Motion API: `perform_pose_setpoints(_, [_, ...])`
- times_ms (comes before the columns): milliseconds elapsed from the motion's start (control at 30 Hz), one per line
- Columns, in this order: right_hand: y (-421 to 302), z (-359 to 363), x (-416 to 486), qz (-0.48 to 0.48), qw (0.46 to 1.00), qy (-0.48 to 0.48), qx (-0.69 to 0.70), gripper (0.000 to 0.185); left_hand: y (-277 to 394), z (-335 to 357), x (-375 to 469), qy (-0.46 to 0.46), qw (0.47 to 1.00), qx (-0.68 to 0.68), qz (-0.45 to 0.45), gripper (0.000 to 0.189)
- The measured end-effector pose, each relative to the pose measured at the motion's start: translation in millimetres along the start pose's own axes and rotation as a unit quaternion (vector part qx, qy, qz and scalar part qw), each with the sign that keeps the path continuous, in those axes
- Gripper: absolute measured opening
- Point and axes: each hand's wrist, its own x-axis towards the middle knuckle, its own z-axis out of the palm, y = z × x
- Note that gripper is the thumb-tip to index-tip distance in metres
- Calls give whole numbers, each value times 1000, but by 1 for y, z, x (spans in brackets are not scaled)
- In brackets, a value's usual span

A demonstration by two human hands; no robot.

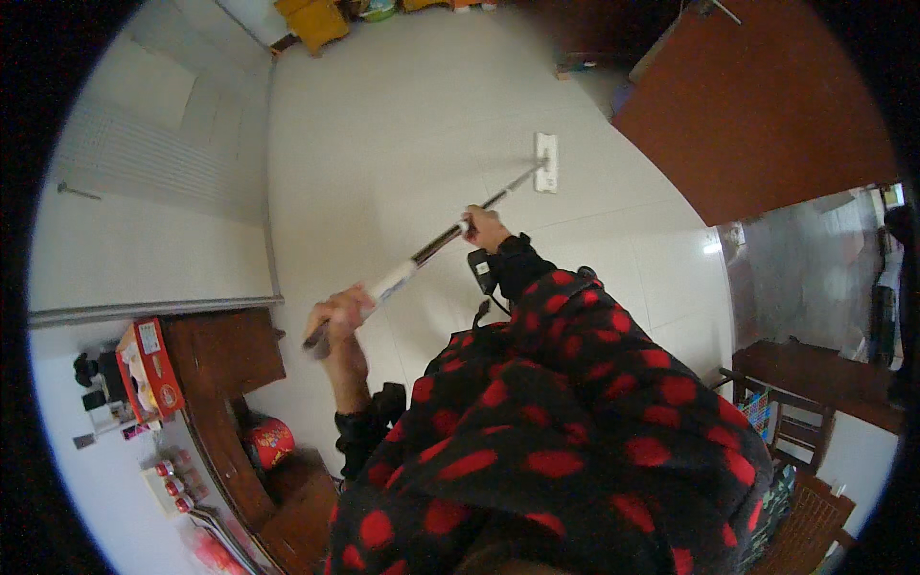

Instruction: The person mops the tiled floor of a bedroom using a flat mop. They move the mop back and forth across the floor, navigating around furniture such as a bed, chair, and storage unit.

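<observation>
My left hand [339, 313] grips the upper end of a flat mop's handle [433, 246], near its dark tip, and looks slightly blurred. Farther down the shaft, my right hand [483, 228] is closed around it by a white collar. The handle slants away from me to the right. At its far end the white rectangular mop head [546, 164] lies flat on the pale tiled floor [402, 129]. A black device with a white label [481, 269] and a cable hang by my right sleeve.
Sliding door panels [158, 180] stand at the left, above a brown wooden cabinet [226, 352] bearing a red box [149, 370]. A brown door [762, 108] juts in at upper right. Yellow wooden furniture [314, 25] stands at the far end, a wooden chair [801, 431] at lower right.
</observation>
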Motion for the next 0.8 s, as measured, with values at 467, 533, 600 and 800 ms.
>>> perform_pose_setpoints(467, [-66,-24,-53,555,583,179,566,21,-34,-33,-10,-17,976,4,-217,12])
perform_pose_setpoints(533, [-77,-30,-51,493,740,14,456,20,-11,-40,-4,11,981,23,-191,12])
perform_pose_setpoints(600, [-83,-31,-48,294,929,-173,141,24,24,-43,-3,70,984,37,-160,16])
perform_pose_setpoints(800, [-132,29,-42,523,666,-318,426,30,130,-39,-40,228,965,111,-62,16])
